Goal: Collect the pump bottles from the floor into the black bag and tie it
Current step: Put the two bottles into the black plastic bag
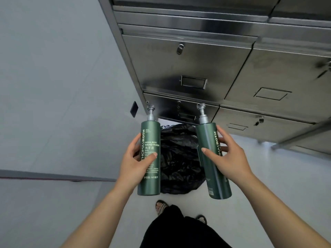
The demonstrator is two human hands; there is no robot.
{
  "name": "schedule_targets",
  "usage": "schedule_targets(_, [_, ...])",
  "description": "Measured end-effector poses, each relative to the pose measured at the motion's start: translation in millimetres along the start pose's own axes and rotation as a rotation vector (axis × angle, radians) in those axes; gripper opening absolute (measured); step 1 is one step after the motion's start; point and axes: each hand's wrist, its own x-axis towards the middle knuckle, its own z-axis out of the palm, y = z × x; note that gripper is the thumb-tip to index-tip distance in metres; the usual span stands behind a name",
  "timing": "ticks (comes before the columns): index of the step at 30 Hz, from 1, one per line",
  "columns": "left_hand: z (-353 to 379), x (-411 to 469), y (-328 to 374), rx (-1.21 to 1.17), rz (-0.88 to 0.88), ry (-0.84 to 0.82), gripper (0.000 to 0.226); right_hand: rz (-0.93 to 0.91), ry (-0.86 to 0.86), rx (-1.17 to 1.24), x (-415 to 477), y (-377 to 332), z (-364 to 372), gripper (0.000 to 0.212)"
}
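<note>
Fingers (221,134) curled: left hand (132,167) on the left bottle (150,136), right hand (232,161) on the right bottle (206,136). Lower both base-first into the black bag (179,158), centre frame.

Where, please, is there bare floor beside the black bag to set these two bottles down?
Bare floor lies right of the black bag, bordered by the steel cabinet. A narrow strip lies between bag and feet. Crowded over the bag: the left hand grips one pump bottle, the right hand the other bottle.
</note>
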Motion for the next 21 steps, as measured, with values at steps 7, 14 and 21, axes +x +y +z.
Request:
schedule_targets(7, [32,21,-59,0.093,-0.046,-0.05,0.073,0.064,-0.032,-0.029,-1,62,14,0.077])
schedule_targets(14, [53,81,-175,0.151,-0.101,-0.11,0.074,0.14,-0.046,-0.045,25,162,83,0.079])
schedule_targets(21, [65,168,-359,0.176,-0.143,-0.091,0.071,0.195,-0.045,-0.088,68,326,202,0.08])
